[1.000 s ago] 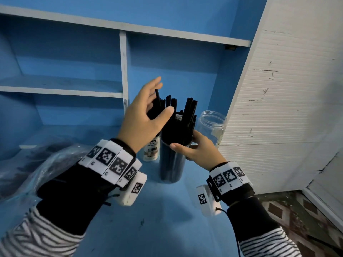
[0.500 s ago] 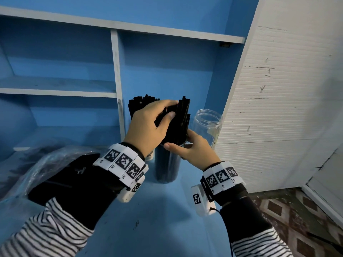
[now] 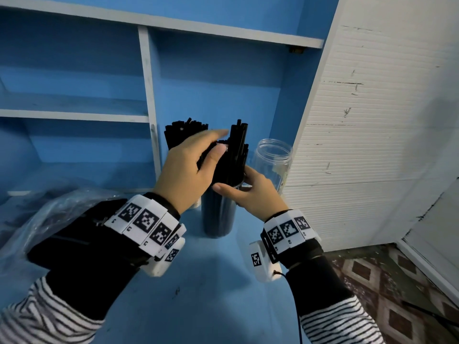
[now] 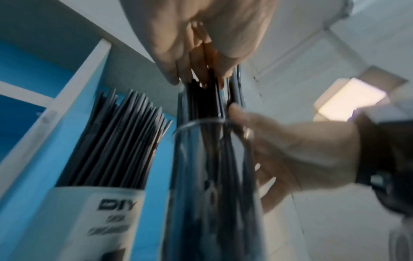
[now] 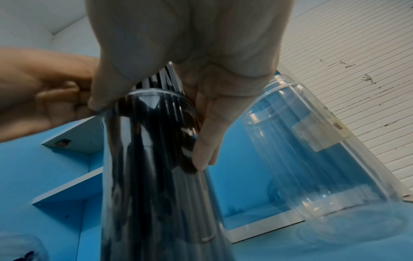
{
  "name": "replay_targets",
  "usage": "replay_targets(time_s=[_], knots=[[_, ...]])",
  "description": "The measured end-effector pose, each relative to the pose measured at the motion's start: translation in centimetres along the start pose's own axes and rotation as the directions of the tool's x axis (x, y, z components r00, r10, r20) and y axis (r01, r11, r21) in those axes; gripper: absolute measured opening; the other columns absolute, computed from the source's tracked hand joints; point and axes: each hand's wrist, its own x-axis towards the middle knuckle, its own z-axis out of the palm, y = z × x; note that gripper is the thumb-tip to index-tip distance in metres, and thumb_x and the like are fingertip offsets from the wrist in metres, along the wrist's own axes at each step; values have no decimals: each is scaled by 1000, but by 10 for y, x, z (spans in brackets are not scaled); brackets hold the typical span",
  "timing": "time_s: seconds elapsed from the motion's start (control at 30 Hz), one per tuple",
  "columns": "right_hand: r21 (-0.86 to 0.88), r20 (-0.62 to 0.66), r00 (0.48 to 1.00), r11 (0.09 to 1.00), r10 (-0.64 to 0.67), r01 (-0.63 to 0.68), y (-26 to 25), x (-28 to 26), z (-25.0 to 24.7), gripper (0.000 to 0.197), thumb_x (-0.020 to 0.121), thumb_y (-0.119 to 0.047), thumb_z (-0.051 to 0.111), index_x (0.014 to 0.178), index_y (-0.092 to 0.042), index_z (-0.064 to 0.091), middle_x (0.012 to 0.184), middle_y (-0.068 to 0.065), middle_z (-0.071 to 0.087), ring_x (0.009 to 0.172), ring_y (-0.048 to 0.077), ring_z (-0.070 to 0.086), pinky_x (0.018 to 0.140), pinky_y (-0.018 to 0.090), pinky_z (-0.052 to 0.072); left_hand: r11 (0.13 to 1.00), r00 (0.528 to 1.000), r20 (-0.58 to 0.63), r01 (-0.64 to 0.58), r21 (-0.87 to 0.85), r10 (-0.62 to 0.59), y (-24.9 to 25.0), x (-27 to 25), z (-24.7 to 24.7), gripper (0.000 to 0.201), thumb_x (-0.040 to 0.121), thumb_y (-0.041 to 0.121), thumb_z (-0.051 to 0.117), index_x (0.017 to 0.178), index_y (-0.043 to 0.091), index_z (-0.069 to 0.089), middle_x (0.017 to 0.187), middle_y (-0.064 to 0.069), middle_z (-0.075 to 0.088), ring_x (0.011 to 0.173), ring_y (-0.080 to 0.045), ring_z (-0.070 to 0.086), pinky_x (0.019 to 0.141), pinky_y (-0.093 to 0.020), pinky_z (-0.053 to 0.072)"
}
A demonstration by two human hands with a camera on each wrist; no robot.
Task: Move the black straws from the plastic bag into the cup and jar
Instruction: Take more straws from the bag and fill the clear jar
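Observation:
A tall clear cup (image 3: pixel 218 219) (image 5: pixel 152 159) packed with black straws (image 3: pixel 237 145) (image 4: pixel 201 98) stands on the blue shelf top. My left hand (image 3: pixel 218 142) (image 4: pixel 201 76) reaches over the tops of these straws and pinches part of the bundle between thumb and fingers. My right hand (image 3: pixel 232 181) grips the cup at its rim, thumb in front and fingers (image 5: pixel 201 155) behind. An empty clear jar (image 3: pixel 273 157) (image 5: pixel 312 159) stands just right of the cup. The plastic bag (image 3: pixel 57 209) lies at the left, partly under my left forearm.
A white cup marked DIY (image 4: pixel 100 220), full of black straws (image 3: pixel 185 132), stands behind my left hand beside the shelf's white divider (image 3: pixel 149 108). A white ribbed wall panel (image 3: pixel 372 145) closes the right side. Patterned floor (image 3: pixel 385 281) lies beyond the shelf's right edge.
My left hand was open beside the straws, then closed on the bundle and now sits over the tops. The right hand has stayed on the cup's rim.

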Motion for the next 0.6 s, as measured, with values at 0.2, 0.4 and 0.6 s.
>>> replay_targets(time_s=[0.2, 0.4, 0.6], knots=[[74, 1, 1000, 997, -31, 31, -2, -4, -1, 74, 63, -65, 72, 123, -24, 59, 102, -16, 68, 83, -2, 62, 80, 24, 54, 996, 995, 66, -79, 33, 76, 20, 23, 13, 40, 102, 20, 45, 140, 10, 49, 142, 2, 50, 133, -9, 44, 112, -19, 31], [83, 11, 999, 996, -42, 41, -1, -4, -2, 73, 62, -62, 72, 124, -27, 58, 106, -15, 69, 87, -3, 61, 84, 27, 55, 993, 995, 32, -95, 72, 93, 14, 15, 20, 31, 101, 16, 48, 129, 12, 60, 124, 0, 64, 116, -12, 58, 101, -26, 44], [40, -14, 999, 998, -42, 43, 2, -3, -1, 56, 74, -48, 76, 121, -23, 59, 101, -15, 69, 92, -2, 63, 83, 23, 55, 972, 985, 95, -161, 173, 147, -4, -3, 23, 30, 99, 15, 50, 127, 11, 62, 127, -1, 64, 124, -19, 53, 112, -30, 34]])
